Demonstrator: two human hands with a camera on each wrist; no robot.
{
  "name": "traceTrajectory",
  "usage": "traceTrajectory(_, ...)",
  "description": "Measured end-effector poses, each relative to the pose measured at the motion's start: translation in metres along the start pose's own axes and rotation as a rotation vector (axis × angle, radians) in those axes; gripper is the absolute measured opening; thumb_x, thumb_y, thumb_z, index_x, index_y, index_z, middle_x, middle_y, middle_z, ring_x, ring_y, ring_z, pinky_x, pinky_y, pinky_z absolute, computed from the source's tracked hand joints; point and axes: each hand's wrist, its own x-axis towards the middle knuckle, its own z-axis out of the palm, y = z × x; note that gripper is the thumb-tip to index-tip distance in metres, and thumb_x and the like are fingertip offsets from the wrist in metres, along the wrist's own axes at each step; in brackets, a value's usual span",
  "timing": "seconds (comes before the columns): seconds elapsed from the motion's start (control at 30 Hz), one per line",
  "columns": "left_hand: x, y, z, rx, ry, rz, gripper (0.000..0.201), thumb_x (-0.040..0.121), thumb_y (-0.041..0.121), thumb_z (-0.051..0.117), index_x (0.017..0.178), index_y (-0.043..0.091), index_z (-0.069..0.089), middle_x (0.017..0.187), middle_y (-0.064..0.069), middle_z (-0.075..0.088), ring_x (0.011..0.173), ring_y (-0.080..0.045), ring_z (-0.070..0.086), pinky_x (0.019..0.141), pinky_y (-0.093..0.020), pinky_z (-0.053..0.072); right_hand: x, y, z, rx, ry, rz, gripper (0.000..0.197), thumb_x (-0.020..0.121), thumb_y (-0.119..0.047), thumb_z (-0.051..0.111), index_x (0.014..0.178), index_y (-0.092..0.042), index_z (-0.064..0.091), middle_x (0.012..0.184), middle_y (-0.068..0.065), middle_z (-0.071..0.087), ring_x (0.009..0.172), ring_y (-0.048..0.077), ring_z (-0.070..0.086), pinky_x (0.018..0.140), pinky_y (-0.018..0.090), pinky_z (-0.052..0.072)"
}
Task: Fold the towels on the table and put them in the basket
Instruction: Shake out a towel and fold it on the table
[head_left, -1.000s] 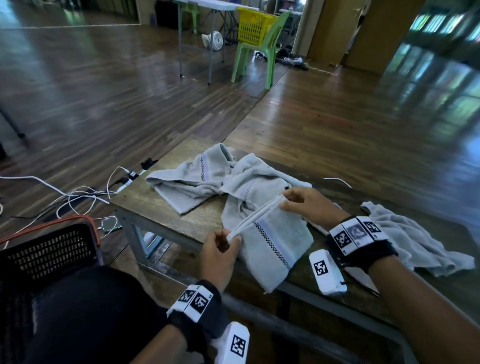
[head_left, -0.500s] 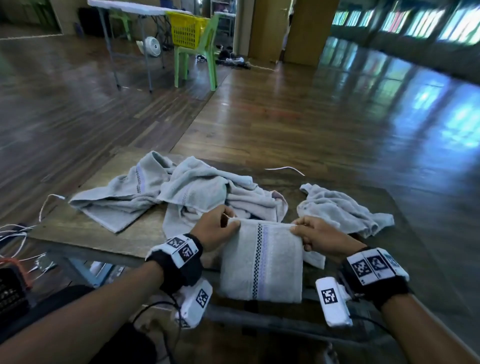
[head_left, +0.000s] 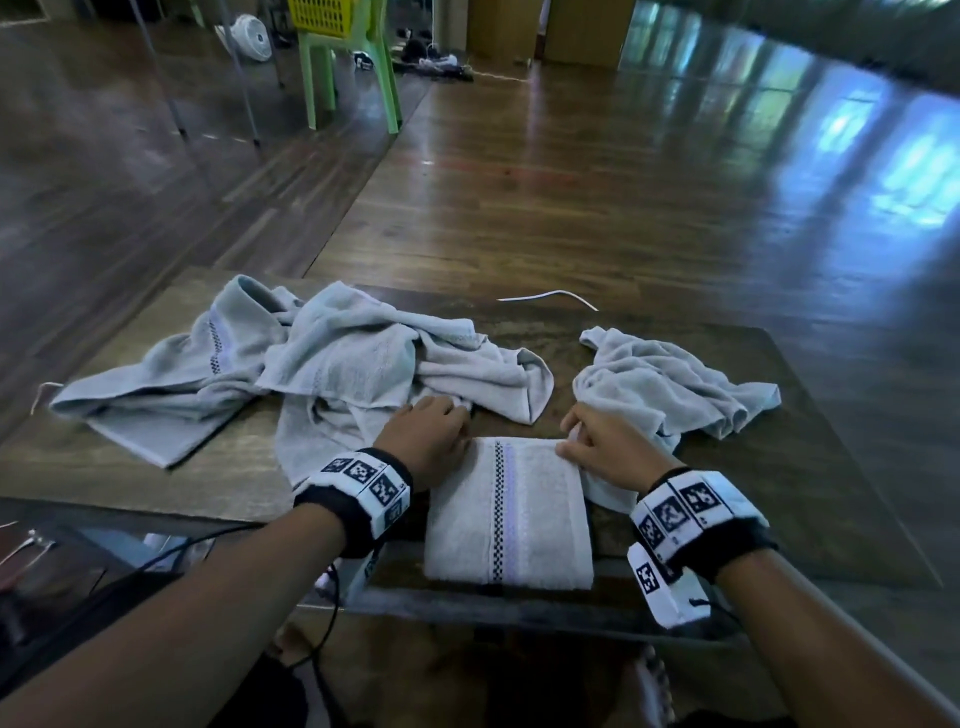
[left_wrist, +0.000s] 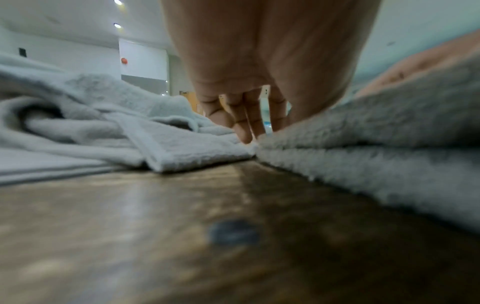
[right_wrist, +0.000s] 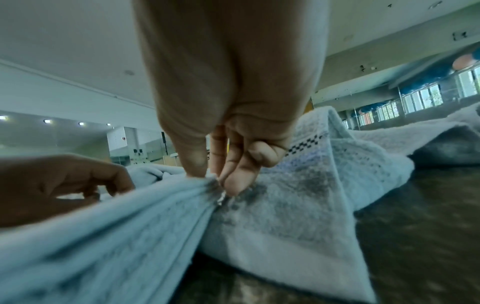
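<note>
**Folded Towel: Handling Properties and Grip Points**

The folded towel (head_left: 509, 514) lies flat at the near edge of the table (head_left: 156, 467), between both wrists, its checked stripe running away from the person. Judged from the thick pile and layered edges in the wrist views, it is light, soft and limp: it will sag and open if lifted by one corner. Recommended hold: both far corners together, or a flat palm under the stack with the other hand on top.

The left hand (head_left: 423, 434) sits at the far left corner. In the left wrist view its fingers (left_wrist: 241, 123) reach down to the towel's edge; whether they pinch it or only press it cannot be told. The right hand (head_left: 605, 441) pinches the gathered layers at the far right corner between thumb and fingertips (right_wrist: 231, 181), holding them together. A loose flap of cloth lies just beside this corner and may snag.

Beyond the hands, an unfolded pile of towels (head_left: 332, 374) lies to the left and a crumpled towel (head_left: 665, 384) to the right, apart from each other. The basket for the task is not in view. Farther off, a yellow basket (head_left: 322, 15) rests on a green chair (head_left: 358, 73).

Markings: the black-and-white coded wristbands (head_left: 363, 483) carry patterns only; no readable brand, label or writing is visible.
</note>
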Motion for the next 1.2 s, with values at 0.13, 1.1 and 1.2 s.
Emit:
traceTrajectory(0.13, 0.004, 0.011, -0.001, -0.061, 0.027, 0.132, 0.021, 0.093, 0.029, 0.042, 0.104, 0.02, 0.058, 0.109, 0.001, 0.056, 0.1, -0.017, 0.051, 0.084, -0.03, 0.031, 0.003, -0.002, -0.004, -0.05, -0.014, -0.105, 0.017, 0.083, -0.02, 0.068, 0.097, -0.015, 0.061, 0.081, -0.003, 0.059, 0.074, 0.009, 0.055, 0.064, 0.017, 0.041)
traceTrajectory(1.1, 0.006, 0.004, -0.004, -0.004, 0.042, -0.009, 0.008, 0.091, 0.022, 0.047, 0.095, 0.022, 0.054, 0.101, 0.002, 0.063, 0.096, -0.02, 0.057, 0.093, -0.035, 0.033, 0.015, -0.001, 0.022, -0.231, 0.187, -0.251, 0.007, 0.085, -0.017, 0.061, 0.085, -0.014, 0.068, 0.089, -0.003, 0.049, 0.079, 0.013, 0.05, 0.076, 0.034, 0.046)
traceTrajectory(1.2, -0.006, 0.013, -0.007, 0.018, 0.088, 0.023, 0.015, 0.092, 0.018, 0.043, 0.101, 0.021, 0.055, 0.105, 0.002, 0.062, 0.098, -0.018, 0.057, 0.097, -0.036, 0.033, -0.001, -0.007, 0.023, -0.394, 0.158, -0.188, 0.024, 0.093, -0.034, 0.047, 0.098, -0.02, 0.066, 0.106, -0.003, 0.048, 0.094, 0.017, 0.05, 0.084, 0.037, 0.046)
